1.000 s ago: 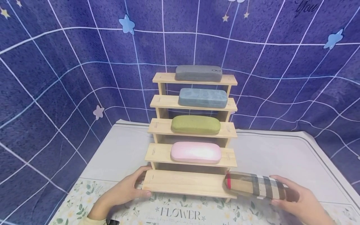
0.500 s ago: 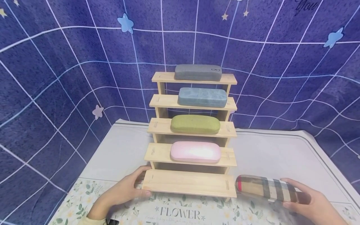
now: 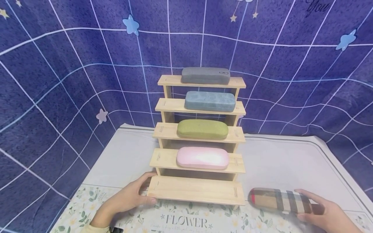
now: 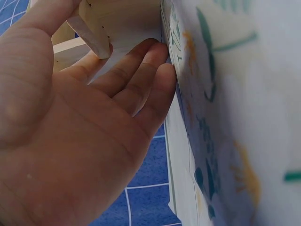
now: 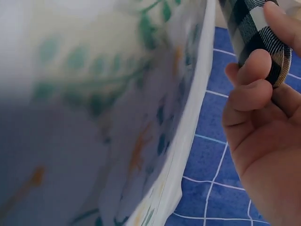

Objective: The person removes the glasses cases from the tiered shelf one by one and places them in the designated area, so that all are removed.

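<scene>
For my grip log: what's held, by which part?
The right hand grips the plaid glasses case by its right end; the left hand the bottom wooden shelf by its left end.

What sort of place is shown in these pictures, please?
Probably a tabletop display or filming corner, though the wider room is out of view. A blue star-patterned curtain hangs behind, a flower-print cover lies over the surface, and a tiered wooden rack stands on it.

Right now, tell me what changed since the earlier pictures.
The right hand has moved the oblong tan, black and white plaid case rightward and nearer, away from the pale wooden stepped rack, keeping its grip. The left hand stays at the rack's lowest shelf; the oblong gray case, blue case, olive-green case and pink case haven't moved.
</scene>
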Tool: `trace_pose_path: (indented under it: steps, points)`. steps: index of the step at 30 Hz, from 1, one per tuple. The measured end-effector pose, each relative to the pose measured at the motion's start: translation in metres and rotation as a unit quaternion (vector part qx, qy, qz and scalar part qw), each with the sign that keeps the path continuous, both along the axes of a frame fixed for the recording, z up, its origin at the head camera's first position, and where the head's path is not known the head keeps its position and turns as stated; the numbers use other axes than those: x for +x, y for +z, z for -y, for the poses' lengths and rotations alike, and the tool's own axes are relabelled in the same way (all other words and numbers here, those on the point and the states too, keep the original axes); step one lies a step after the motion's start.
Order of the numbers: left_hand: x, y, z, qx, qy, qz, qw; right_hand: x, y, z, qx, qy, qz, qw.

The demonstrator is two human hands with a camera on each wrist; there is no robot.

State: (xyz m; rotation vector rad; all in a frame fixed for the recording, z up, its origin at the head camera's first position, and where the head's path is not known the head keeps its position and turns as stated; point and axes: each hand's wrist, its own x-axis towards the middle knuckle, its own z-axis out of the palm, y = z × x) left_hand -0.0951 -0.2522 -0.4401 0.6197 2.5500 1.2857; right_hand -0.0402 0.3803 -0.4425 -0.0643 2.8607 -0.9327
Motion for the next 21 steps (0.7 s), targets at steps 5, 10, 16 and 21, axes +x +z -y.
trace_pose_path:
  steps: [5,10,16,21]
  points:
    - [-0.001,0.0,0.0,0.002,0.003,0.008,1.0,-0.004,-0.001,0.001,0.01,0.01,0.019,0.9997]
    - [-0.001,-0.001,0.001,0.007,0.003,0.015,0.9999,-0.007,-0.006,0.003,0.063,0.04,-0.024,0.9969]
    - [-0.001,-0.001,0.0,-0.003,0.009,0.01,0.9999,-0.009,-0.011,0.004,0.063,0.054,-0.055,0.995]
    - [-0.001,-0.001,0.001,-0.005,0.01,0.004,0.9999,-0.01,-0.012,0.005,0.076,0.055,-0.069,0.9932]
